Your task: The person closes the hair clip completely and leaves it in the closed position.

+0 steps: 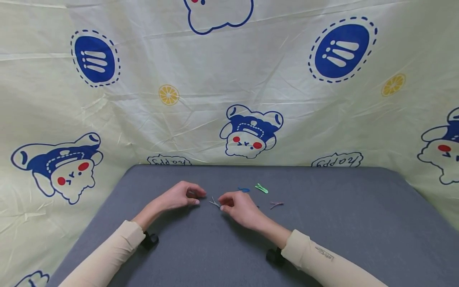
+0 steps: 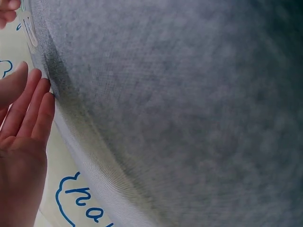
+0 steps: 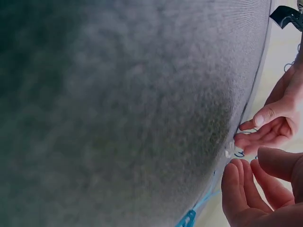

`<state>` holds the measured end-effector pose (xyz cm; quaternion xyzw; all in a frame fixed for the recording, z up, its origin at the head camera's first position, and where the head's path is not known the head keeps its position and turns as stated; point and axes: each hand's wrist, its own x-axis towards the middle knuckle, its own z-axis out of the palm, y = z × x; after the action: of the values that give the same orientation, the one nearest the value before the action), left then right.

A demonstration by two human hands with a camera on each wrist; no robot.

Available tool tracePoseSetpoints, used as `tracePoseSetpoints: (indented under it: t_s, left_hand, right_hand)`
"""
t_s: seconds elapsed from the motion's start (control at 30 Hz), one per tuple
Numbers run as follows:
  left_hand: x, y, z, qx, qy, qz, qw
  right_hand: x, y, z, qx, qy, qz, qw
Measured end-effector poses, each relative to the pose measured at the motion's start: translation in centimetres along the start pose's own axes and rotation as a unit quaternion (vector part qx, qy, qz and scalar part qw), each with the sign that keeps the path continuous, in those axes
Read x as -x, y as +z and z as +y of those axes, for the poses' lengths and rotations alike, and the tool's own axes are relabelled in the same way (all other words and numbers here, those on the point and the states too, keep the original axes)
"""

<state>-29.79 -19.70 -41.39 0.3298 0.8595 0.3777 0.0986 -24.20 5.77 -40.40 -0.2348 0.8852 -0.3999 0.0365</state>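
A pale grey snap hair clip [image 1: 214, 202], its two arms spread apart, lies on the table between the hands. My right hand [image 1: 239, 208] is beside its right end, thumb and forefinger slightly apart; whether they touch it cannot be told. To the clip's left, my left hand [image 1: 183, 195] is just above the table with nothing in it, fingers extended in the left wrist view. That view also shows the pale clip [image 2: 29, 30] near the right fingertips. Beyond the right hand lie a blue clip [image 1: 244, 190] and a green clip [image 1: 261, 188]; a pink clip [image 1: 277, 205] lies to its right.
A dark grey cloth covers the table [image 1: 340, 223]. Behind it hangs a pale printed curtain [image 1: 201, 135]. Each wrist carries a small black camera, one at the left cuff [image 1: 150, 240], one at the right cuff [image 1: 275, 257].
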Motion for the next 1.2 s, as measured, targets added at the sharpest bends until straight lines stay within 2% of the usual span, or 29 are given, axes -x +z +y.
tracePoseSetpoints:
  t_s: [0.17, 0.37, 0.73, 1.2]
  left_hand:
    - [0.1, 0.0, -0.2, 0.028, 0.004, -0.007, 0.9996]
    - [0.0, 0.0, -0.1, 0.048, -0.014, -0.013, 0.9987]
    - [0.5, 0.0, 0.2, 0.062, -0.026, -0.015, 0.9976]
    - [0.5, 0.2, -0.2, 0.065, -0.027, -0.011, 0.9975]
  right_hand:
    - [-0.7, 0.3, 0.3, 0.003, 0.001, -0.006, 1.000]
    - [-1.4, 0.5, 0.7, 0.005, 0.001, -0.011, 1.000]
    - [-2.1, 1.0, 1.2, 0.009, 0.014, -0.013, 1.000]
    - [-2.8, 1.2, 1.4, 0.028, 0.025, -0.008, 0.999]
